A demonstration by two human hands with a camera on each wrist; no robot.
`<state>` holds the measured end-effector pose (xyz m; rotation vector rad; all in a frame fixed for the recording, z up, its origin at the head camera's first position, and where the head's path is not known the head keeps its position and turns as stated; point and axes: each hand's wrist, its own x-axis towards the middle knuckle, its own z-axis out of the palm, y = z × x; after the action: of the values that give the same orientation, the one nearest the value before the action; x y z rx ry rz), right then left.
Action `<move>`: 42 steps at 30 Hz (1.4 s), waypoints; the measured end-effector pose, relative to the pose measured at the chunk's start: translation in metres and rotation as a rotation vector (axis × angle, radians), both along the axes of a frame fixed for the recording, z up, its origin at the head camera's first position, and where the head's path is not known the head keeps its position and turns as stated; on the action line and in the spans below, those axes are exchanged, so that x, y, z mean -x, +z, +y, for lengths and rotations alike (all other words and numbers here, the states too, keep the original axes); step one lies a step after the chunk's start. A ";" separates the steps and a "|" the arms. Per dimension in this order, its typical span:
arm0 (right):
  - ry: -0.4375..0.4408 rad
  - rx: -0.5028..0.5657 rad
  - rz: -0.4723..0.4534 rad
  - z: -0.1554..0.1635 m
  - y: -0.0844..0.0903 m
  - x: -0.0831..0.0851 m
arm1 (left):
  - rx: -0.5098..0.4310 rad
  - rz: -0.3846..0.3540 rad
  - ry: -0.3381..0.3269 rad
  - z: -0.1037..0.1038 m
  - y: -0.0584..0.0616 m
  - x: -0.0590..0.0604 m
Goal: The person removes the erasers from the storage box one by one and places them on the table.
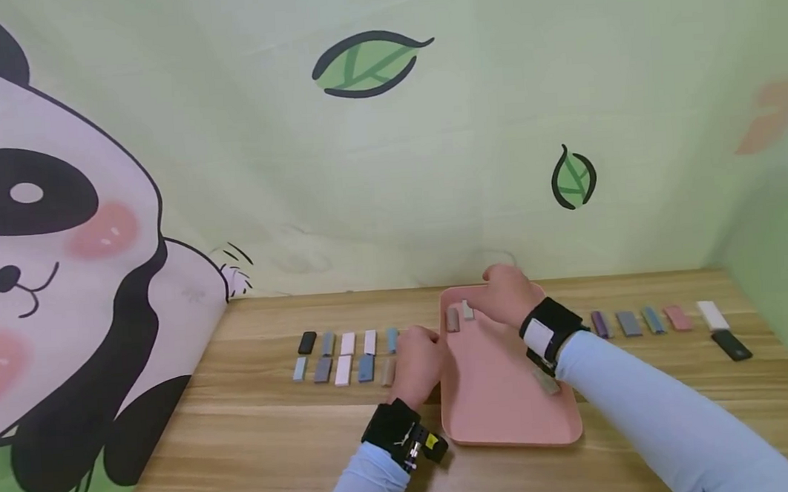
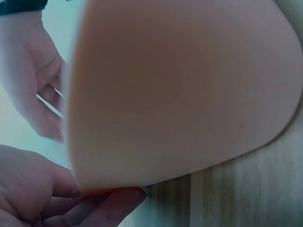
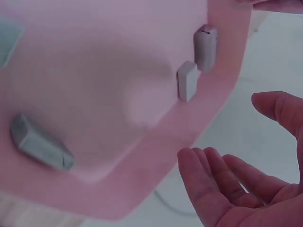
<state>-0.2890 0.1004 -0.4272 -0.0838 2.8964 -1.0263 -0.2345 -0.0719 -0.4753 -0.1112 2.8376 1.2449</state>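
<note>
My left hand (image 1: 419, 363) rests at the left edge of the pink tray (image 1: 503, 411) on the wooden table (image 1: 257, 446). In the left wrist view my fingertips (image 2: 128, 198) curl in under the tray's rim, pinching it from below. My right hand (image 1: 506, 293) is at the tray's far edge; in the right wrist view its fingers (image 3: 213, 179) are loosely bent and spread, palm up, just beside the rim, and they hold nothing.

Inside the tray, near its far left corner, lie two small blocks side by side: a brownish one (image 1: 453, 319) and a pale one (image 1: 467, 310). A third greyish block (image 1: 545, 381) lies further back toward me on the right side, partly under my right forearm.

To the left of the tray, two rows of small blocks (image 1: 346, 356) in black, grey, white and blue lie on the table, the nearest ones just beside my left hand. To the right, well apart from the tray, is another row (image 1: 645, 320) of purple, grey, blue, pink and white blocks, with a black block (image 1: 731, 345) lying nearer to me at its right end.
</note>
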 end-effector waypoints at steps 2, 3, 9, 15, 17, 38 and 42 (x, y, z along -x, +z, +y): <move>-0.013 0.034 -0.011 -0.005 -0.003 0.002 | 0.003 0.005 -0.001 0.000 0.000 0.000; -0.014 0.034 -0.002 -0.008 -0.005 0.003 | 0.004 0.007 0.000 0.000 0.000 0.001; -0.011 -0.004 0.090 -0.021 -0.022 0.011 | -0.002 0.029 -0.009 0.000 -0.002 0.002; 0.039 -0.094 0.217 -0.027 -0.036 0.015 | 0.002 0.081 -0.022 0.002 -0.003 0.001; 0.039 -0.088 0.215 -0.028 -0.041 0.016 | -0.005 0.074 -0.022 0.003 -0.002 0.001; 0.076 -0.173 0.087 -0.038 -0.048 0.024 | 0.011 0.079 -0.032 0.001 -0.004 0.001; 0.109 -0.220 0.121 -0.039 -0.055 0.027 | 0.006 0.077 -0.033 0.000 -0.005 0.000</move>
<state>-0.3160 0.0615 -0.4820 -0.2967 3.0515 -0.7043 -0.2349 -0.0719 -0.4803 -0.0167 2.8947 1.2615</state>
